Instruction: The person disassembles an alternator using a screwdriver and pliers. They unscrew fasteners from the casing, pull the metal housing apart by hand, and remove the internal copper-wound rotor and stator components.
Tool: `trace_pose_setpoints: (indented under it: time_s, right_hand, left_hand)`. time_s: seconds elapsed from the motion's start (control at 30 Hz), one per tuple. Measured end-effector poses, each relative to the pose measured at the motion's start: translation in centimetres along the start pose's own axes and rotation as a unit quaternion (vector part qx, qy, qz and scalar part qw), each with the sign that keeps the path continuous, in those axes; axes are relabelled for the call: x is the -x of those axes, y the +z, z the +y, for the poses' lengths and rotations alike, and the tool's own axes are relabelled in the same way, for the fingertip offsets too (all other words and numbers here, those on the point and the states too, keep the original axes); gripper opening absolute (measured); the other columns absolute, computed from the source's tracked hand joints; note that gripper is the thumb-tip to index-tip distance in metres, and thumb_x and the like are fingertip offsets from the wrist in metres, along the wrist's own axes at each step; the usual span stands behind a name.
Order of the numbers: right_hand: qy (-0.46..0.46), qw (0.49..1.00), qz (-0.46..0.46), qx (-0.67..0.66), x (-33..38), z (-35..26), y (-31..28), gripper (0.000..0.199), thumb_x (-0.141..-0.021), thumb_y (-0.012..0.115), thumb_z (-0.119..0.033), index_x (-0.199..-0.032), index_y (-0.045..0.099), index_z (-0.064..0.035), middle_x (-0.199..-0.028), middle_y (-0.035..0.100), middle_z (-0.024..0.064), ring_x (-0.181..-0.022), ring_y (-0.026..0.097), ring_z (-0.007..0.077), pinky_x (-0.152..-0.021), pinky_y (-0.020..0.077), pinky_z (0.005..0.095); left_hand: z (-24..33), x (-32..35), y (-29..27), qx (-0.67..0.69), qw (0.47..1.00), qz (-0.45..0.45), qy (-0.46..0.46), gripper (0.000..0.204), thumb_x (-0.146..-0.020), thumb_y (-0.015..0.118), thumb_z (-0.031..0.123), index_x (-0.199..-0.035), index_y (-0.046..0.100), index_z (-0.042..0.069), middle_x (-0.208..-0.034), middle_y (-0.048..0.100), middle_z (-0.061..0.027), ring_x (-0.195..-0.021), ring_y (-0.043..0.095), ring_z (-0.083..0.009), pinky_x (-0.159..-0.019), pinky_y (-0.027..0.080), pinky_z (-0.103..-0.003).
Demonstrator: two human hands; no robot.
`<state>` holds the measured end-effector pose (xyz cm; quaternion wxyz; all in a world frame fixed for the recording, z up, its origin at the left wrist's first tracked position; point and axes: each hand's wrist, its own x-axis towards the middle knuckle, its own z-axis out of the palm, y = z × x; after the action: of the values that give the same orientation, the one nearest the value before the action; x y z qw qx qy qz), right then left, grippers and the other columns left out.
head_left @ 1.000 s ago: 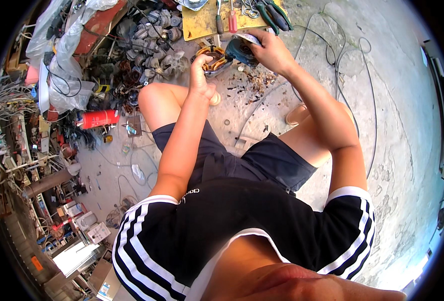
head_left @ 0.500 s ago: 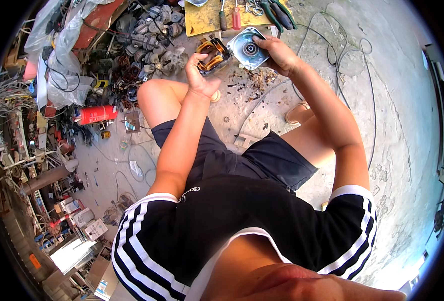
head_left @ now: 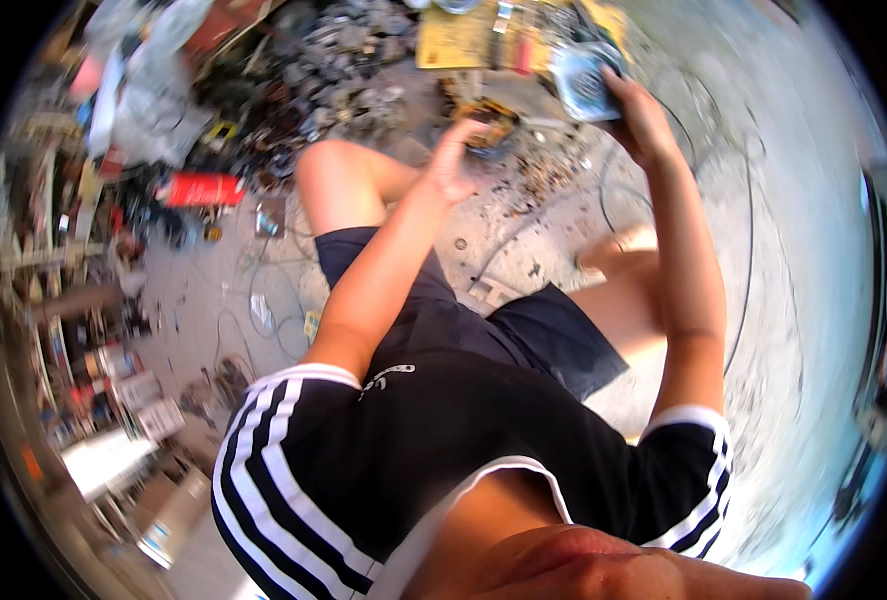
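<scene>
Keep your right hand [head_left: 635,118] clamped around the round grey part [head_left: 585,80] at top centre while your loosely curled, empty left hand [head_left: 455,158] steadies the coppery piece [head_left: 490,122] beneath.

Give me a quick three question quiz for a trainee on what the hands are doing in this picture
1. True or false: the right hand holds a round grey metal part raised above the floor.
2. Which thing is the left hand nearest to? A, the red can; B, the small orange and black part; C, the yellow board.
3. What lies looped on the concrete floor beside the right arm?

Key:
1. True.
2. B; the blur hides whether the fingers grip it.
3. A thin dark cable.
</scene>
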<state>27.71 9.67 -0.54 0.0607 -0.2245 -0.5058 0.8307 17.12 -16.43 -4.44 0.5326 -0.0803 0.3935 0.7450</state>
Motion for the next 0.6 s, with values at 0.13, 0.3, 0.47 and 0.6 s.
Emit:
trace_pose_setpoints:
  time_s: [0.13,0.3,0.47,0.6]
  right_hand:
    - [0.006,0.999,0.035,-0.033,-0.1,0.4,-0.5,0.031,-0.104,0.051,-0.029,-0.116,0.062,-0.0028,-0.106,0.07,0.0072,-0.091,0.07,0.0167,-0.079,0.0596,0.0329]
    - [0.011,0.999,0.008,0.04,0.2,0.3,0.4,0.037,-0.104,0.05,-0.034,-0.121,0.061,-0.0038,-0.111,0.07,0.0071,-0.096,0.069,0.0167,-0.083,0.0583,0.0338]
    - [0.047,0.987,-0.07,0.139,-0.5,1.3,1.8,0.036,-0.099,0.061,-0.03,-0.124,0.06,-0.004,-0.111,0.069,0.0045,-0.098,0.068,0.0155,-0.086,0.0569,0.033]
    - [0.082,0.976,-0.105,0.172,-2.7,5.3,0.7,0.031,-0.092,0.07,-0.019,-0.117,0.061,-0.0025,-0.104,0.07,0.0059,-0.088,0.069,0.0159,-0.079,0.0586,0.0331]
  left_hand:
    - [0.9,-2.0,0.9,-0.074,0.997,0.03,-0.021,0.033,-0.082,0.061,0.012,-0.115,0.062,0.007,-0.108,0.069,-0.011,-0.097,0.068,-0.0258,-0.09,0.056,-0.048]
    - [9.6,-0.2,1.6,-0.078,0.996,0.022,0.03,0.049,-0.081,0.063,0.014,-0.127,0.051,0.002,-0.117,0.066,-0.0167,-0.108,0.069,-0.0333,-0.094,0.055,-0.045]
    - [19.3,5.2,-3.1,-0.025,0.971,0.116,0.206,0.055,-0.082,0.069,0.015,-0.131,0.048,0.003,-0.128,0.058,-0.0195,-0.122,0.06,-0.0349,-0.111,0.042,-0.049]
    - [19.9,8.9,-11.4,0.015,0.932,0.226,0.283,0.048,-0.083,0.065,0.012,-0.127,0.047,0.005,-0.121,0.058,-0.0155,-0.113,0.064,-0.0367,-0.093,0.054,-0.049]
